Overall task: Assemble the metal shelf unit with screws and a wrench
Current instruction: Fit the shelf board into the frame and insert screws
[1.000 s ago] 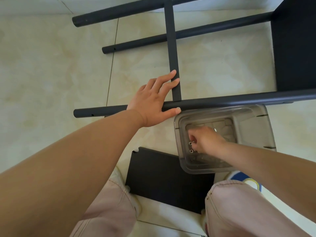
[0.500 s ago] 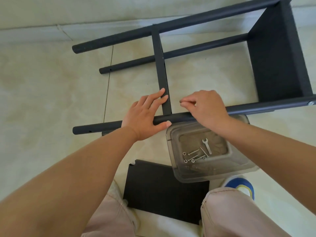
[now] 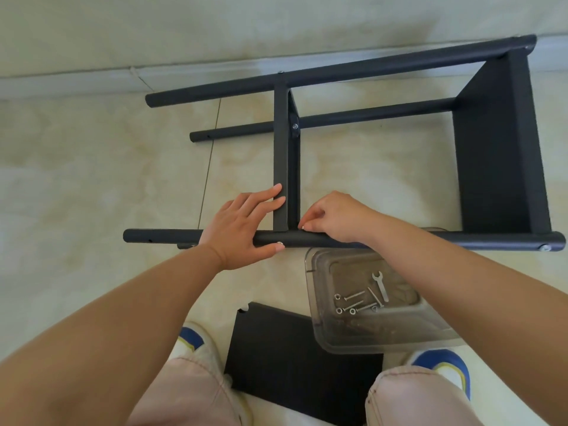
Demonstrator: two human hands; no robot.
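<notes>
The black metal shelf frame [image 3: 368, 118] lies on its side on the tiled floor. My left hand [image 3: 242, 229] rests over the near tube [image 3: 159, 236], fingers straight against the middle shelf panel [image 3: 281, 155] and thumb under the tube beside a screw head. My right hand [image 3: 335, 216] pinches a small silver nut or screw at the joint where that panel meets the near tube. A clear plastic box [image 3: 381, 333] below the tube holds a small wrench [image 3: 379, 285] and several screws [image 3: 353, 302].
A loose black shelf panel [image 3: 295, 367] lies on the floor between my knees and shoes. The end shelf panel [image 3: 498, 149] is fixed at the frame's right end. A wall baseboard [image 3: 92, 78] runs along the far side.
My right hand left the plastic box and moved up to the joint on the near tube, pinching a small fastener. The view has tilted up, showing more of the frame. My left hand stayed put.
</notes>
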